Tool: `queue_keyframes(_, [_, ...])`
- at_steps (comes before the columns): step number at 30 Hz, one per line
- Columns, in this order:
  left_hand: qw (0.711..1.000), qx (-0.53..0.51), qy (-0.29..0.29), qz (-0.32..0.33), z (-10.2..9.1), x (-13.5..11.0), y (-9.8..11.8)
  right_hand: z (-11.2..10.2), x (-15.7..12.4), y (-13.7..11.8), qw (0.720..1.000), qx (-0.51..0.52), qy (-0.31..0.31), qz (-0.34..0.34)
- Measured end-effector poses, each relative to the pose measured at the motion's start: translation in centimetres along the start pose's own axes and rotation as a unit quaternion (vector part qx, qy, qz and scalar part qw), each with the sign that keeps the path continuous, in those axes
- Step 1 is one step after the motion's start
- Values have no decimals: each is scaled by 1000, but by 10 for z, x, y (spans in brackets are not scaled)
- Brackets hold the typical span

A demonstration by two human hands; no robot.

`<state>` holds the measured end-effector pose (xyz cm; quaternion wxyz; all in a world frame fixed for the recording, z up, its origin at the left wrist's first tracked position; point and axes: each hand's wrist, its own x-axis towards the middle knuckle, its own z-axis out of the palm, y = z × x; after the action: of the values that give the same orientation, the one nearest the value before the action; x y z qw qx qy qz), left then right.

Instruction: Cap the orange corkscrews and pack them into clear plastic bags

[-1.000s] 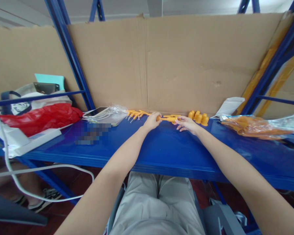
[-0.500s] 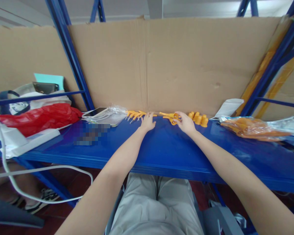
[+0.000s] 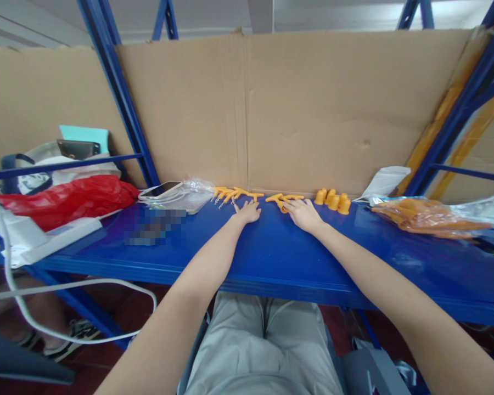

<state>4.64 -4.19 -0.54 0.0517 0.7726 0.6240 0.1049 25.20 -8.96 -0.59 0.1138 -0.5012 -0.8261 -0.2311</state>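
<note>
My left hand (image 3: 247,213) rests on the blue table with its fingers spread, holding nothing. Just beyond its fingertips lies a row of yellow corkscrews (image 3: 230,193) with T-shaped handles and metal spirals. To the right, my right hand (image 3: 305,215) reaches flat over a small group of yellow plastic pieces (image 3: 275,197) with long arms. Its outstretched fingers touch these pieces and partly cover them, one rounded end showing by the fingertips. Several yellow bell-shaped caps (image 3: 333,201) stand upright to the right of that hand.
A cardboard sheet (image 3: 313,109) rises behind the blue table (image 3: 280,258). On the left lie a phone (image 3: 162,190), clear plastic bags, a red bag (image 3: 74,200) and a white power strip (image 3: 61,241). A clear bag of orange parts (image 3: 424,215) lies at right.
My right hand has shifted left and nearer to me, its fingers flattening out. The yellow pieces beneath it lie differently. My left hand has drawn back slightly from the corkscrews, uncovering a handle.
</note>
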Motion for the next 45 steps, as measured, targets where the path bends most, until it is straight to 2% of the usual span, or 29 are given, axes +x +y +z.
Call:
queue_keyframes(6, [999,10,25,22,-4,1,1,1,-1,-2,1000,19,-7,17])
queue_keyframes(12, [988,35,78,125,-8,-3,13,6,0,0,999,29,-8,26])
queue_keyframes(19, [970,-52,83,223,-5,-3,26,10,1,1,998,47,-21,42])
queue_keyframes(21, [971,-48,109,207,-7,-3,23,10,1,1,997,56,-26,49])
queue_keyframes(23, [979,-13,124,161,-8,-4,19,11,1,2,996,65,-32,54])
queue_keyframes(25, [989,30,100,100,-8,-6,14,11,1,4,994,75,-42,63])
queue_keyframes(28, [996,66,28,44,-9,-8,9,13,1,6,991,90,-65,78])
queue_keyframes(31, [996,80,0,39,-9,-10,10,13,2,7,987,104,-84,90])
queue_keyframes(37, [995,85,-2,54,-9,-8,9,15,0,13,980,101,-88,148])
queue_keyframes(41, [995,81,-7,49,-11,-9,9,16,-5,31,978,64,-51,193])
queue_keyframes(45, [996,72,-12,45,-13,-13,13,10,-15,57,957,22,-4,288])
